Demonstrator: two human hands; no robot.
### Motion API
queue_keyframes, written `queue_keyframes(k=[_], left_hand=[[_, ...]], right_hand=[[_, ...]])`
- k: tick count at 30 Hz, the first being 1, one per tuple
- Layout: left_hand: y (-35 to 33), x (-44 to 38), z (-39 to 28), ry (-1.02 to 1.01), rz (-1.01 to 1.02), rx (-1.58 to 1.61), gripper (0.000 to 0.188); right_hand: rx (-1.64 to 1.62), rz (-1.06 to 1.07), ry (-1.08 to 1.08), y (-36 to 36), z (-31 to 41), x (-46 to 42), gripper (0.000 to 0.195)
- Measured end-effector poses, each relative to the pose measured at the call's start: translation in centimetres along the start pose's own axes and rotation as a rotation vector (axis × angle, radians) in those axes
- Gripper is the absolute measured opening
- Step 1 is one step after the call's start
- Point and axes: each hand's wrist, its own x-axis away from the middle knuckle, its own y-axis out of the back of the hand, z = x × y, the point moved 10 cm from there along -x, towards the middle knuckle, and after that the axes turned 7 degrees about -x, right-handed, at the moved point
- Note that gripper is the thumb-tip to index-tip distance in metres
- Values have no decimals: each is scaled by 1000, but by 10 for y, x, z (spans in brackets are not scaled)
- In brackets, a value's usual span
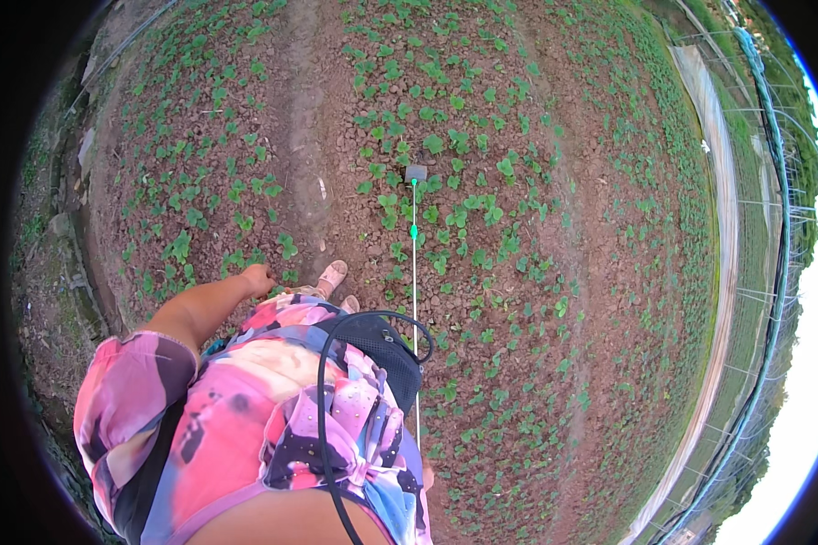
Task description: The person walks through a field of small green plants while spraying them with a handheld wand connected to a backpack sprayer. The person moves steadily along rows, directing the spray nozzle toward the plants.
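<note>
My left hand [259, 280] hangs beside my body above low green plants; its fingers look curled, and I cannot make out anything in them. At the lower middle, only a small part of my right hand [428, 475] shows past my clothing, close to a thin white pole [415, 286]. Whether its fingers close round the pole is hidden. Two green fittings sit along the pole, and a grey rectangular plate [416, 174] is at its far end, over the leafy seedlings [458, 141]. A black mesh bag [375, 347] and a black cable lie against my patterned top.
Beds of seedlings in brown clods stretch ahead and right, with a bare soil furrow [307, 136] between beds. My shoe [332, 274] stands by the furrow. White plastic sheeting [719, 157] and a hoop frame with a blue-green edge [780, 170] run along the right. A stony ditch [82, 266] borders the left.
</note>
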Motion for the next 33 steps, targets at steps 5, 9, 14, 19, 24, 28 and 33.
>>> queue_keyframes(k=[5,9,14,19,24,28,33], left_hand=[[4,7,2,52,7,79,25],[3,3,4,41,-3,77,25],[1,6,8,-6,-24,1,24],[1,7,3,11,9,1,25],[-2,7,13,15,-3,1,26],[-1,6,14,11,-11,-20,26],[-1,1,15,38,3,8,25]], right_hand=[[-89,12,-72,-6,-14,-2,44],[-187,146,-121,-19,-30,-3,46],[-328,281,-132,-7,-20,5,50],[-14,224,8,-21,-35,-8,56],[143,179,39,-14,-31,-12,53],[187,142,29,-10,-27,-10,50],[58,164,-2,-14,-24,-10,49]])
